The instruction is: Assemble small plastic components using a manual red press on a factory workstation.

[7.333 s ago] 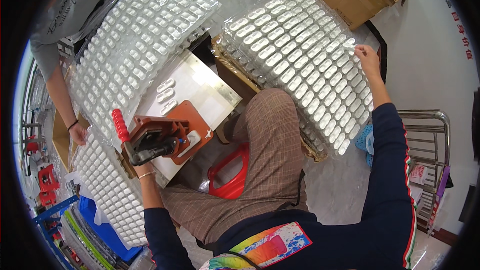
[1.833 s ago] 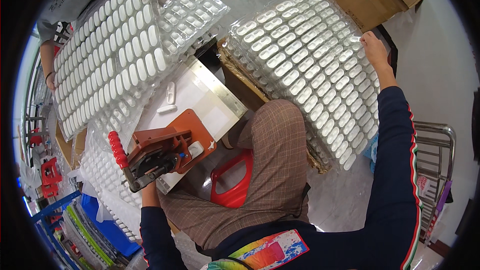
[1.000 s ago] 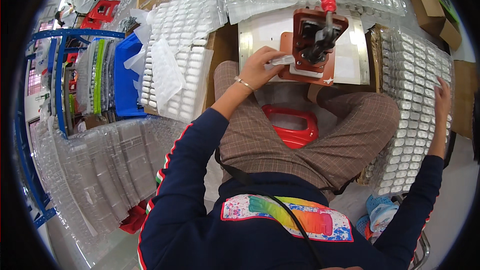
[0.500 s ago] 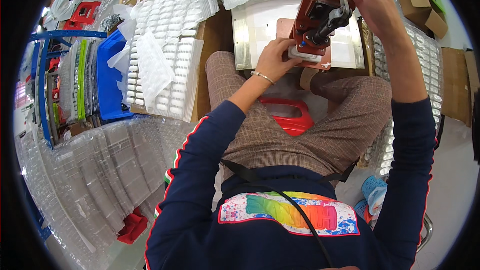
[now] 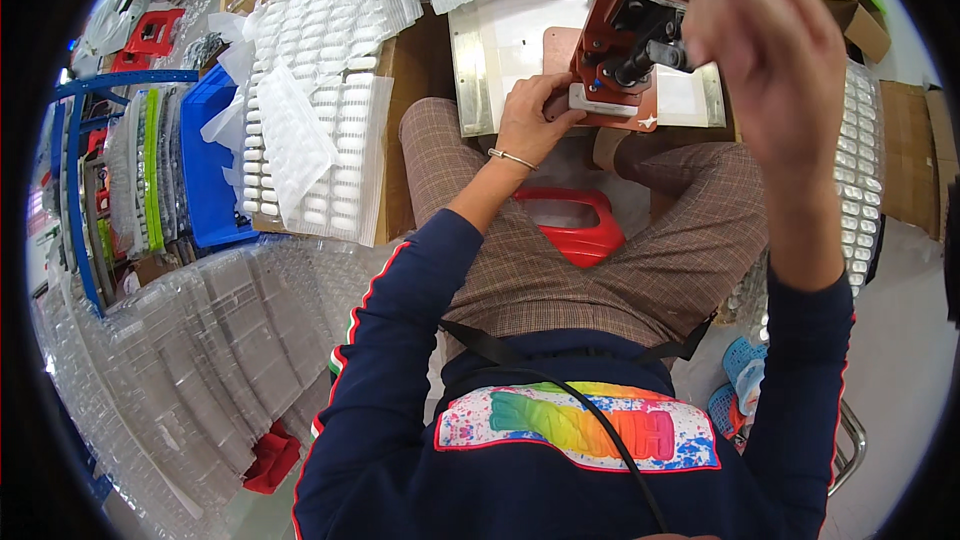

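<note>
A brown-red hand press (image 5: 618,30) with black and metal linkage stands in front of me on a white board (image 5: 500,50) with metal edges. My left hand (image 5: 532,120) is at the left side of its base, thumb and fingers closed at the end of a small white rectangular piece (image 5: 605,103) under the press head. Raised high and smeared by motion, my right hand (image 5: 775,60) is curled where the press's lever (image 5: 665,55) runs into it. It hides the red handle.
On the left, a cardboard box (image 5: 398,155) carries trays of white pieces (image 5: 345,130). More blister trays (image 5: 858,180) stand at the right. Beside the box is a blue bin (image 5: 205,180), with clear plastic trays (image 5: 240,310) below. A red stool (image 5: 580,240) shows between my legs.
My right hand has come up toward me with the lever, which has swung from pointing away. My left hand stays at the base, and the white piece shows more fully.
</note>
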The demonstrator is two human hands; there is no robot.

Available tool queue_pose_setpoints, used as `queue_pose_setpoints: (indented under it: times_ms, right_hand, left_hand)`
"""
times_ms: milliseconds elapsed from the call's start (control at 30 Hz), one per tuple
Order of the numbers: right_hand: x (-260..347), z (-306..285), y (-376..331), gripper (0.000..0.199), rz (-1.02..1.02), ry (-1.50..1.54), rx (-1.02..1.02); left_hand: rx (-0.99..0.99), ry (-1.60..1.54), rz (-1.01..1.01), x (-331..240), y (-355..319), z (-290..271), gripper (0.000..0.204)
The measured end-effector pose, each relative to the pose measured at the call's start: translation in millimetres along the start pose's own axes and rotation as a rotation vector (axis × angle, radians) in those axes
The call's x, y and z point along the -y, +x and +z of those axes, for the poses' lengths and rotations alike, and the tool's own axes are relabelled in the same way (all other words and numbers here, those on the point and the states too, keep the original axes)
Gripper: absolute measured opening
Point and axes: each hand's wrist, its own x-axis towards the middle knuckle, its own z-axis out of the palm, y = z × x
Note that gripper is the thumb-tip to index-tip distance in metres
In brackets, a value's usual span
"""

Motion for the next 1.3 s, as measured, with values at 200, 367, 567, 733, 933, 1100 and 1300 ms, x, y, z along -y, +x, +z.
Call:
queue_pose_setpoints:
  times_ms: [200, 367, 567, 733, 933, 1100, 1300]
  right_hand:
    - [-48.7, 70.1, -44.3, 0.028, -0.512, -1.02, -0.025]
    - [-61.6, 72.0, -38.0, 0.032, -0.593, -1.049, -0.13]
    - [18.9, 66.7, -14.0, 0.023, -0.136, -0.604, -0.302]
    - [11.3, 17.5, 49.4, 0.029, -0.391, 0.323, 0.027]
    - [-72.9, -33.1, 33.6, 0.029, 0.381, -0.427, -0.73]
    - [-133.0, -15.9, -85.1, 0.022, 0.646, -0.533, -0.731]
    - [-150.0, 42.5, -119.0, 0.023, 0.349, -0.868, -0.405]
  left_hand:
    - [-0.013, 0.02, 0.091, -5.5, 6.8, 1.9, 0.044]
    - [0.051, 0.188, 0.102, 15.4, 6.3, 2.1, 0.04]
    - [0.145, 0.11, 0.05, 0.5, 14.4, -13.5, 0.034]
    - [0.381, -0.196, -0.241, -4.0, 35.3, -24.6, 0.029]
    - [0.256, -0.341, -0.328, 17.0, 55.3, -20.2, 0.021]
    - [0.177, -0.199, -0.2, 10.2, 85.4, -15.1, 0.018]
    - [0.184, 0.084, 0.151, 23.8, 125.0, 14.9, 0.025]
